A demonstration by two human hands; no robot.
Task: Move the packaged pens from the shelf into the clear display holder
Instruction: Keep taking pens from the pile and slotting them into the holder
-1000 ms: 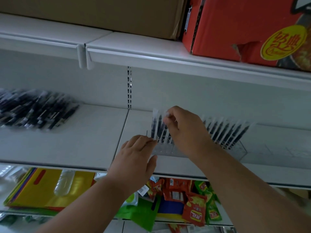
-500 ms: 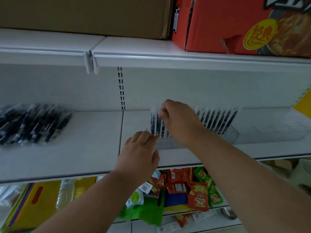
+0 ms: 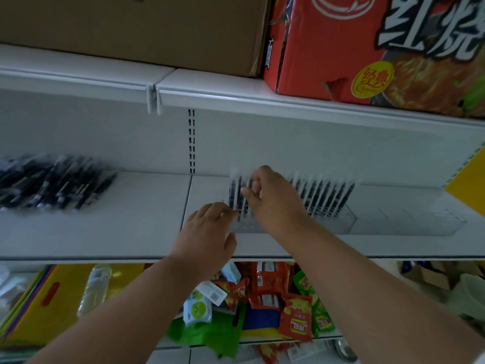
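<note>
your right hand (image 3: 275, 198) is curled, thumb and fingertips pinching the top of a packaged pen (image 3: 248, 195) that stands in the left part of the clear display holder (image 3: 338, 222). your left hand (image 3: 207, 237) lies with its fingers bent forward, the tips touching the holder's front left corner; it is blurred, and you cannot tell whether it grips the edge or only presses on it.

more pens (image 3: 325, 197) stand upright in a row along the holder, to the right of your right hand, and a couple more stand just left of it. the holder sits on the white shelf (image 3: 131, 232), right of the shelf's seam. the loose pile of pens (image 3: 52, 179) lies well apart at the shelf's left end.

compared with half a second ago, your hands keep almost the same hold: the right one is still at the pen tops, the left one still at the holder's corner. the view has swung, so the red box (image 3: 367, 48) and the brown carton (image 3: 131, 27) on the shelf above loom larger. snack packets (image 3: 294, 306) and a water bottle (image 3: 94, 290) lie on the shelf below.
</note>
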